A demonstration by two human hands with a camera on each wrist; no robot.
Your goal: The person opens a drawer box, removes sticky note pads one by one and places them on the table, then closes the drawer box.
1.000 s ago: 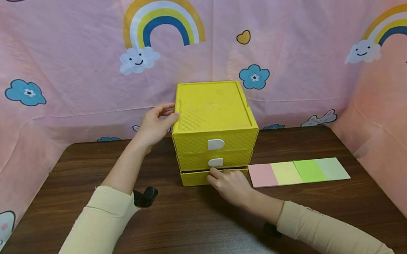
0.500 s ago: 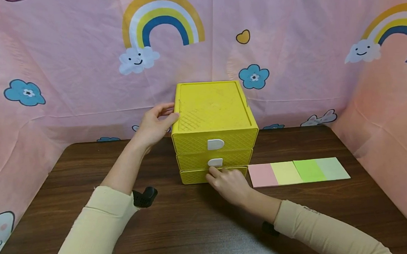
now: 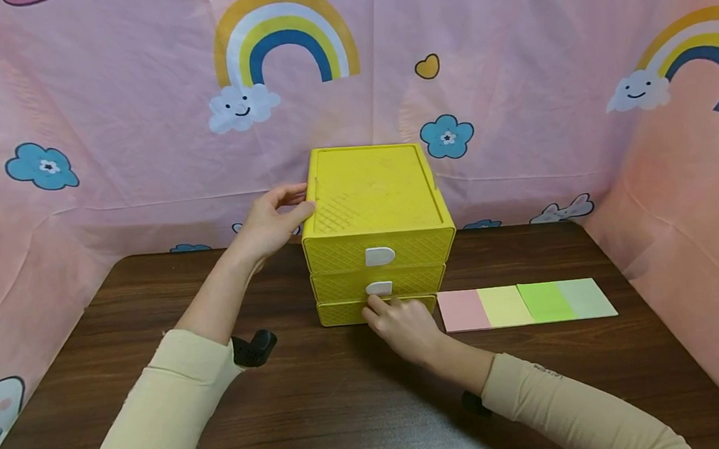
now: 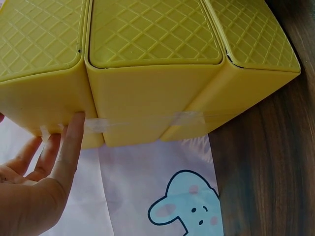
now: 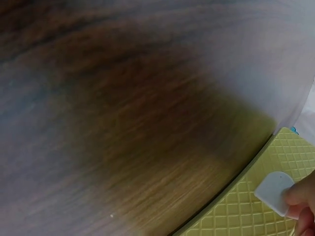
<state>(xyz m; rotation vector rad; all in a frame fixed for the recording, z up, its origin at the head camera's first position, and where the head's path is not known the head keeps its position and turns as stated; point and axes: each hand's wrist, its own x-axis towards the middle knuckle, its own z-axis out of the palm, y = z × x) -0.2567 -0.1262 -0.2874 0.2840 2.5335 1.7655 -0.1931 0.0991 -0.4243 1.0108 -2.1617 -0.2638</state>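
Observation:
A yellow drawer unit with a stack of three drawers stands on the table. My left hand rests against its left side, thumb at the top edge, and the left wrist view shows the extended fingers touching the side wall. At the front, my right hand pinches the white pull tab of the bottom drawer. In the head view the hand hides that tab. The bottom drawer's front sits flush under the middle drawer. White tabs also show on the upper two drawers.
Right of the unit, a row of pink, yellow and green sticky notes lies flat on the dark wooden table. A pink patterned cloth hangs behind and along the sides. Clear tape crosses the unit's side.
The bottom drawer has slid back in, closing the dark gap above its front, with the right hand at its tab. The left hand has stayed on the unit's side.

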